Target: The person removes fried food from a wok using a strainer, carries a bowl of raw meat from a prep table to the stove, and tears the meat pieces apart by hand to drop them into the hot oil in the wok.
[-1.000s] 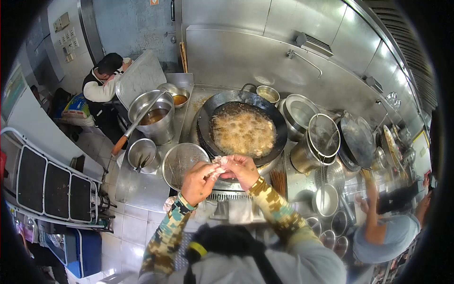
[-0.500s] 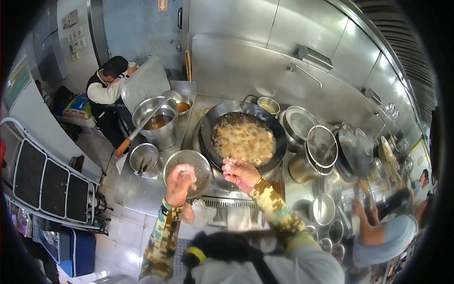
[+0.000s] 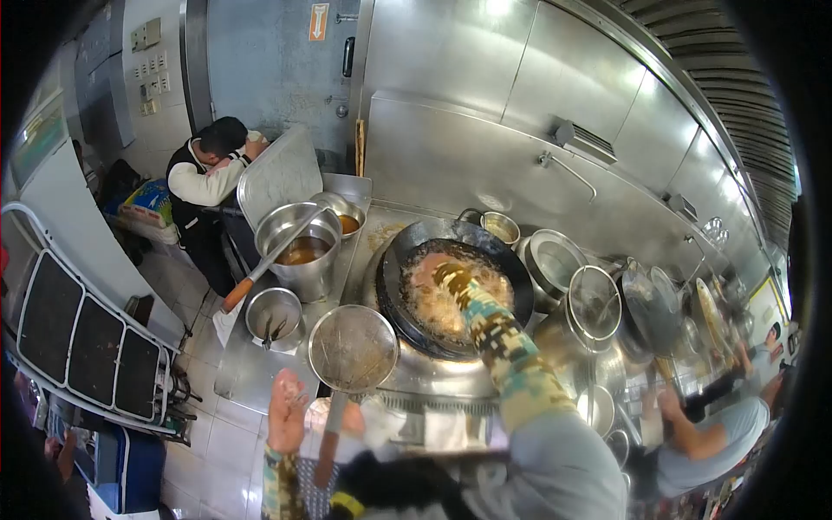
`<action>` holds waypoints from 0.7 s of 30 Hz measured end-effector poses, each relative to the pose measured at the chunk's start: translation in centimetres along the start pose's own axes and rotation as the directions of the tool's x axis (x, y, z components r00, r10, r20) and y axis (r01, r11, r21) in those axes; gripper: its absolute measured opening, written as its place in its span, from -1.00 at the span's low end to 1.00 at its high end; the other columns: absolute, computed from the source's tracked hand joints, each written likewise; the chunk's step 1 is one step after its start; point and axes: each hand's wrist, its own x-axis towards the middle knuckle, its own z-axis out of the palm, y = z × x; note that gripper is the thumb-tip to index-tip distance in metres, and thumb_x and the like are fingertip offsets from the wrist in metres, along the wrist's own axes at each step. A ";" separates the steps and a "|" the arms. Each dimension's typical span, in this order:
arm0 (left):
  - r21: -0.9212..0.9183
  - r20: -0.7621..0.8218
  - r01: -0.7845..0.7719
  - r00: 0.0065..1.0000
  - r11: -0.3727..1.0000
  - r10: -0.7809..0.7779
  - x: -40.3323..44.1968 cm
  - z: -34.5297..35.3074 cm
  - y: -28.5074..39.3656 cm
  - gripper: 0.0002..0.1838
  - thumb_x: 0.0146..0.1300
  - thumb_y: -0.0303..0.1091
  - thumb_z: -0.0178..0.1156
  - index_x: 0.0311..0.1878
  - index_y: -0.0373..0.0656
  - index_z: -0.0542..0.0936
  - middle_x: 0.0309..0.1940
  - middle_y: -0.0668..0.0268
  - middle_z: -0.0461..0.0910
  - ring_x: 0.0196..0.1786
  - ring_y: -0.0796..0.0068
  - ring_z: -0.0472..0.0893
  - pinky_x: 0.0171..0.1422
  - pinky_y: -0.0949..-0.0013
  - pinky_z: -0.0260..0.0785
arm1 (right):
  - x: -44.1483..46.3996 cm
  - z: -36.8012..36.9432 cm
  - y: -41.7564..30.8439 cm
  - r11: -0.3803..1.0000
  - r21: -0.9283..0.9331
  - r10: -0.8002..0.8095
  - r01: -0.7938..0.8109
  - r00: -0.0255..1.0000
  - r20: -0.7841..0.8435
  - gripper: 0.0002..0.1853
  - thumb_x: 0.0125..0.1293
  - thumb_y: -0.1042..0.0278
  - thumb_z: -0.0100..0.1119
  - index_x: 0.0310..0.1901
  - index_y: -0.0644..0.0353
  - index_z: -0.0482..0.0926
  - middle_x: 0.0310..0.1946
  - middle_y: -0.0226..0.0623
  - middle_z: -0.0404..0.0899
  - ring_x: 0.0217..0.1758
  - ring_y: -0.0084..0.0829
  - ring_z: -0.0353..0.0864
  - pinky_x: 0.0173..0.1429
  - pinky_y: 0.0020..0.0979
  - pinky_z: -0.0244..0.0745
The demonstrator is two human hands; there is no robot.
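Observation:
A black wok [image 3: 400,316] stands on the stove, with pale, battered-looking pieces [image 3: 438,312] frying in bubbling oil. Over it stretches my right arm; my right hand [image 3: 428,270] is above the oil, blurred, its fingers not clear. Down at the lower left is my left hand [image 3: 288,412], open and holding nothing I can see, its fingers pointing up and bits stuck to it. Beside that hand lies a round mesh strainer [image 3: 354,348] whose wooden handle points toward me. Pinkish stuff [image 3: 351,418], partly hidden behind the handle, cannot be made out.
Left of the wok are a steel pot [image 3: 316,273] of brown liquid with a ladle [image 3: 276,260] across it, and a smaller pot [image 3: 274,319]. More pots and a strainer [image 3: 594,302] stand to the right. One person [image 3: 212,169] leans at the left; another [image 3: 715,438] works at far right.
My right hand has moved forward from the wok's near edge to over the oil. My left hand has dropped down and left, away from the strainer. The view has shifted slightly.

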 end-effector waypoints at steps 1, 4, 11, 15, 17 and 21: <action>-0.087 -0.071 0.013 0.997 0.996 -0.019 -0.1 -0.9 0.2 -0.46 0.32 -0.46 0.16 0.34 -0.16 0.27 0.01 0.27 0.49 -0.03 0.55 0.51 -0.01 0.52 0.38 | -0.4 -2.9 -0.2 0.999 0.024 0.031 -0.030 0.998 -0.057 -0.54 0.31 -0.04 0.07 0.03 0.16 0.61 0.11 -0.08 0.53 0.14 -0.12 0.55 0.24 -0.14 0.44; 0.069 -0.118 0.017 0.993 0.997 -0.008 -2.0 -2.0 4.0 -0.52 0.32 -0.43 0.16 0.27 -0.18 0.28 0.02 0.14 0.52 -0.15 0.43 0.59 -0.16 0.48 0.49 | -1.9 -6.1 1.3 0.982 0.127 0.164 -0.143 0.971 -0.175 -0.68 0.38 0.16 -0.01 -0.11 0.20 0.63 -0.13 -0.19 0.65 -0.06 -0.19 0.64 0.05 -0.21 0.56; 0.277 0.197 0.044 0.975 0.960 -0.102 -2.2 2.7 7.4 -0.81 0.29 -0.47 0.19 -0.10 -0.35 0.51 -0.26 0.20 0.64 -0.26 0.53 0.61 -0.23 0.49 0.50 | -24.7 0.8 -11.0 0.512 -0.226 -0.659 0.829 0.210 -0.722 -0.64 0.09 0.33 0.28 -0.02 0.07 0.60 -0.01 -0.18 0.55 -0.14 -0.23 0.64 -0.13 -0.28 0.61; 0.267 0.607 -0.029 0.781 0.963 -0.145 -0.7 6.6 5.8 -0.70 0.29 -0.52 0.20 0.07 -0.37 0.49 -0.18 0.16 0.66 -0.17 0.55 0.61 -0.06 0.47 0.49 | -27.3 8.4 -13.9 0.534 -0.033 -0.482 0.845 0.272 -0.833 -0.61 0.11 0.33 0.34 0.02 0.09 0.61 0.07 -0.14 0.54 -0.25 -0.29 0.66 -0.24 -0.35 0.64; 0.282 0.656 0.011 0.728 0.959 -0.201 -0.2 7.2 5.5 -0.64 0.30 -0.53 0.18 0.15 -0.37 0.46 -0.14 0.14 0.65 -0.13 0.54 0.61 -0.01 0.44 0.49 | -26.3 8.9 -11.3 0.510 -0.030 -0.416 0.860 0.215 -0.884 -0.72 0.15 0.29 0.32 -0.08 0.10 0.67 -0.12 -0.14 0.64 -0.38 -0.31 0.64 -0.34 -0.35 0.61; 0.156 0.565 0.218 0.781 0.964 -0.268 -1.1 6.4 4.4 -0.62 0.34 -0.55 0.13 0.22 -0.35 0.40 -0.07 0.12 0.62 -0.14 0.46 0.63 -0.01 0.39 0.52 | -20.5 6.1 -4.6 0.961 0.034 -0.206 0.276 0.789 -0.579 -0.78 0.29 0.02 0.22 -0.22 -0.07 0.69 -0.49 -0.31 0.61 -0.42 -0.39 0.62 -0.35 -0.35 0.57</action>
